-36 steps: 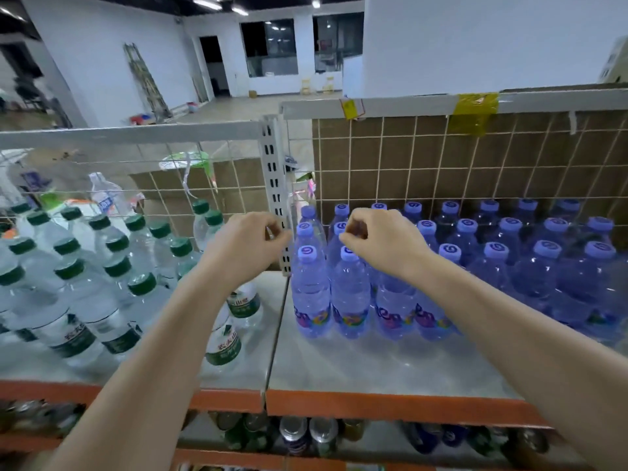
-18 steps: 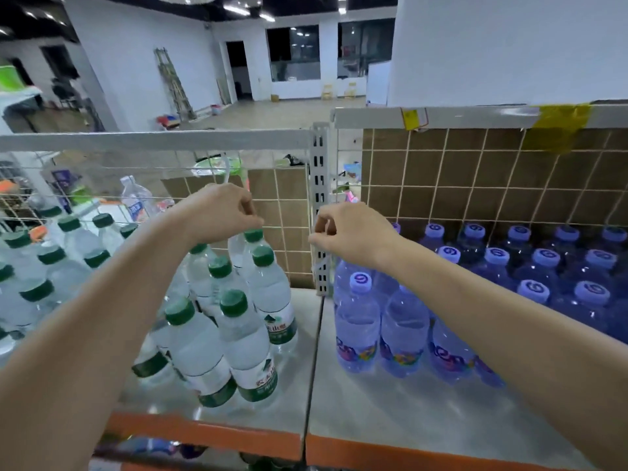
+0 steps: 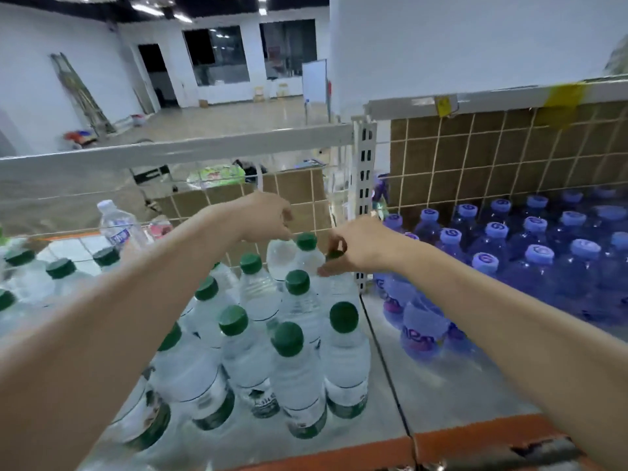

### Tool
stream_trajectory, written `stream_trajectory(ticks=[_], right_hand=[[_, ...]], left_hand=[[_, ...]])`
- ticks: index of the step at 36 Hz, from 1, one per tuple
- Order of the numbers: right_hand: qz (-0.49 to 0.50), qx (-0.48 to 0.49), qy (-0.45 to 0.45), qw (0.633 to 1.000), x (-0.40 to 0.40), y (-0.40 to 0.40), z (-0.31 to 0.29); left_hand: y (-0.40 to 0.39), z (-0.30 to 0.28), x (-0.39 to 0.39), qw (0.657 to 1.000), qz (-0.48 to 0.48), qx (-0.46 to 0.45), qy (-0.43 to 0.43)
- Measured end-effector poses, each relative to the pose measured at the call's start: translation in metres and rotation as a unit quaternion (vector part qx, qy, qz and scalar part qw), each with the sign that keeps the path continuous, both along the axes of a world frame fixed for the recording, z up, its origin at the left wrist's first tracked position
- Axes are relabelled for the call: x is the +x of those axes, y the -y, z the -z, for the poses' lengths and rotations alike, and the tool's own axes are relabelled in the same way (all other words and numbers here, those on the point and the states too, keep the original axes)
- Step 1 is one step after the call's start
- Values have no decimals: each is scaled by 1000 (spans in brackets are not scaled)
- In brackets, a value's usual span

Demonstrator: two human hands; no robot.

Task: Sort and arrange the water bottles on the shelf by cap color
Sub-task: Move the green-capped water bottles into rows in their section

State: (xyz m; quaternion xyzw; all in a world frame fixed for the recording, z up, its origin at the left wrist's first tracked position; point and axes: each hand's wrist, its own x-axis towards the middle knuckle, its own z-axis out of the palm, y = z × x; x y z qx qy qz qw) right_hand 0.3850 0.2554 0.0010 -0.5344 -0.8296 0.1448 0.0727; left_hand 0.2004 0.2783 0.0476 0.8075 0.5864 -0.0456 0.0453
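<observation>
Green-capped clear bottles crowd the left bay of the shelf. Purple-capped bottles fill the right bay behind a white upright post. My left hand curls down over the top of a clear bottle at the back of the left bay, hiding its cap. My right hand pinches the green cap of a bottle right beside the post. One more green-capped bottle stands between my two hands.
A wire grid backed with brown board closes the rear of both bays. Behind the grid at the left stands a white-capped bottle. The orange shelf lip runs along the front. Beyond lies an open room with a ladder.
Both hands have moved left, from the purple bottles by the post to the back of the green-capped bay, and dropped onto bottle tops there. The view has swung left and down.
</observation>
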Motion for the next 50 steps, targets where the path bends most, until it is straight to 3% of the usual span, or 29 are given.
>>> stream_trajectory(ticks=[5,10,20,30,42,50], right_hand=[[20,-35,36,999,-8,0,-1],[53,-42,9,998,-6,-12,-1],[81,18,13,996,-1,-42,-3],[64,-1,24,998,-15,-76,-1],[124,37,17,991,-27,-101,11],[109,12,68,992,-21,-99,-2]], left_hand=[[-1,13,7,997,57,-32,29],[-6,28,12,996,57,-57,31],[-16,32,16,991,44,-107,69],[-24,32,20,989,49,-114,84],[-28,35,25,985,57,-128,105],[-36,37,38,980,72,-134,129]])
